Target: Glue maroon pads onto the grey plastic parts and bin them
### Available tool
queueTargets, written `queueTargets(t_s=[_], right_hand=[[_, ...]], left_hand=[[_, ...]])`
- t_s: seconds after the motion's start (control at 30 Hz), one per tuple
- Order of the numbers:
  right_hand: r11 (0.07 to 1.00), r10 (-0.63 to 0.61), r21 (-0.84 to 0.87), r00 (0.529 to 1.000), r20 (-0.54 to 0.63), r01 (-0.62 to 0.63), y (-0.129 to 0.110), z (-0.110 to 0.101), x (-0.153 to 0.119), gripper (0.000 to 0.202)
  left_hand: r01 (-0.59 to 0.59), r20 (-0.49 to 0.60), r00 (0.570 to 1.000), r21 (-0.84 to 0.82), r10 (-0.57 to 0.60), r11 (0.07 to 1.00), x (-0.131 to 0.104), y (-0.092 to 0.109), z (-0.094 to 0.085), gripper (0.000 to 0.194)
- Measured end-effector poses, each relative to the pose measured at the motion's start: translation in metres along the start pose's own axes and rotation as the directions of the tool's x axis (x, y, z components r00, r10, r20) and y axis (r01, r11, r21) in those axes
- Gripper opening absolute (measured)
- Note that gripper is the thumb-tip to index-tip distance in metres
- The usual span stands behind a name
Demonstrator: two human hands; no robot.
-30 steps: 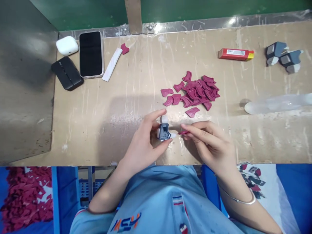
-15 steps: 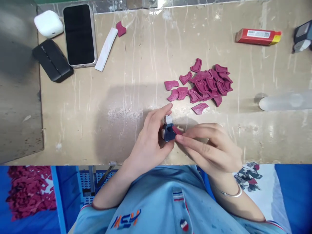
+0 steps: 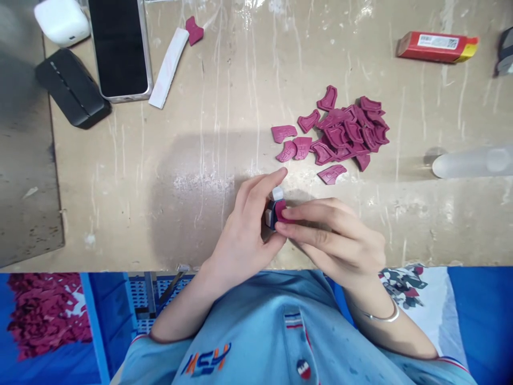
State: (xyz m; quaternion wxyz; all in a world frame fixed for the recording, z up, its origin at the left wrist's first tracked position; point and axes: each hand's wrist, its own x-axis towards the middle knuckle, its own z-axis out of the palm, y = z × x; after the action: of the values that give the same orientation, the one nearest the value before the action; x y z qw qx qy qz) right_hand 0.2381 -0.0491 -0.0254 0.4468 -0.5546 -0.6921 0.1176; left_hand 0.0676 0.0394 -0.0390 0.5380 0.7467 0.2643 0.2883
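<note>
My left hand [image 3: 250, 224] is closed around a small dark blue plastic part [image 3: 271, 215] with pale grey pieces on it, held just above the table's front edge. Pinched in the fingertips of my right hand [image 3: 336, 232] is a maroon plastic piece [image 3: 279, 208], which lies against the right face of the blue part. Whether it is seated there I cannot tell, since the fingers cover much of it. Beyond the hands lies a pile of similar maroon pieces [image 3: 347, 131], with several loose ones around it.
A phone [image 3: 120, 51], a white case [image 3: 62, 22], a black device [image 3: 72, 88] and a white strip [image 3: 169, 68] lie at the left. At the right are a red box [image 3: 436, 47] and a translucent tube [image 3: 473, 163]. Blue bins [image 3: 108, 321] stand below the table edge.
My right hand has moved left, bringing the maroon piece from beside the dark blue part onto its face. My left hand keeps its hold. The view has shifted slightly.
</note>
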Motion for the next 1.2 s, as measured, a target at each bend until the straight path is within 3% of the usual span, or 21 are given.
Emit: queueTargets(t_s=[0.13, 0.3, 0.43, 0.57, 0.67, 0.83, 1.2], right_hand=[[0.998, 0.037, 0.046, 0.999, 0.003, -0.037, 0.001, 0.002, 0.000, 0.035], [0.996, 0.085, 0.017, 0.996, -0.032, -0.085, 0.001, 0.009, -0.004, 0.035], [0.997, 0.081, -0.008, 0.995, -0.051, -0.081, -0.002, 0.010, -0.003, 0.035], [0.996, 0.044, 0.085, 0.994, -0.098, -0.036, -0.004, 0.009, 0.000, 0.039], [0.962, 0.159, 0.237, 0.983, -0.094, -0.133, -0.006, 0.010, -0.002, 0.044], [0.863, 0.345, 0.421, 0.935, -0.087, -0.279, -0.007, 0.014, -0.010, 0.055], [0.890, 0.346, 0.373, 0.922, -0.176, -0.263, -0.011, 0.021, -0.011, 0.032]], left_hand=[[-0.025, -0.019, 1.000, 0.010, 0.026, 1.000, 0.000, -0.001, 0.001, 0.075], [0.035, -0.067, 0.997, -0.044, -0.038, 0.998, -0.003, -0.001, 0.004, 0.073], [0.102, -0.066, 0.991, -0.181, -0.115, 0.978, -0.007, 0.006, 0.003, 0.069], [0.162, -0.016, 0.983, -0.395, -0.184, 0.904, -0.010, 0.016, -0.002, 0.062], [0.196, -0.010, 0.973, -0.491, -0.231, 0.849, -0.008, 0.017, -0.006, 0.050], [0.229, -0.034, 0.957, -0.527, -0.290, 0.818, -0.005, 0.015, -0.010, 0.044], [0.259, -0.032, 0.947, -0.515, -0.321, 0.817, -0.006, 0.016, -0.007, 0.046]])
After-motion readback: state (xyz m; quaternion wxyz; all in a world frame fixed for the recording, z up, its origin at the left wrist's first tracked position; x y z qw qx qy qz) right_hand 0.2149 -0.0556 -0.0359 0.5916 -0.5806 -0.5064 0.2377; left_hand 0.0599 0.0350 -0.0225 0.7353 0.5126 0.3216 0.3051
